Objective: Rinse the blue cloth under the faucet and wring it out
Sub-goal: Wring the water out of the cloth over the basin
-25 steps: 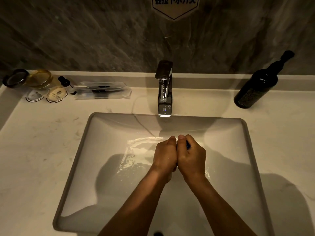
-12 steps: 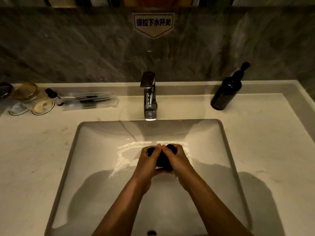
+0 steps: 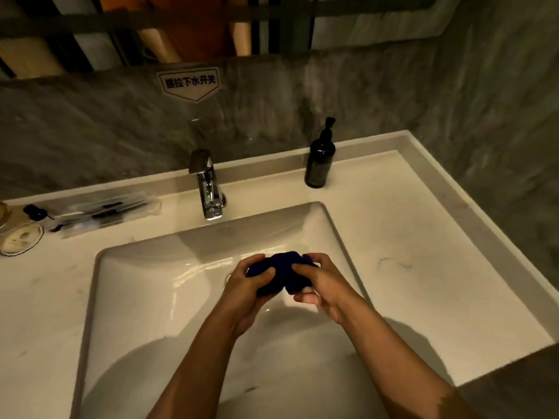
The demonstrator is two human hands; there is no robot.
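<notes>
Both hands are clamped on the blue cloth (image 3: 279, 272), bunched into a ball: left hand (image 3: 249, 293) on one end, right hand (image 3: 322, 285) on the other. I'm holding it over the sink (image 3: 145, 297), in front of the faucet (image 3: 207, 184), so drips land in the basin.

A second ago the hands were pressed together thumb to thumb with almost nothing of the cloth (image 3: 279, 272) showing; now the left hand (image 3: 248, 293) and right hand (image 3: 322, 287) have parted at the thumbs, and the bunched cloth bulges dark blue between and above them. The view has swung left and tipped up, so the faucet (image 3: 208, 186) and bottle (image 3: 319, 160) sit farther from the hands.
</notes>
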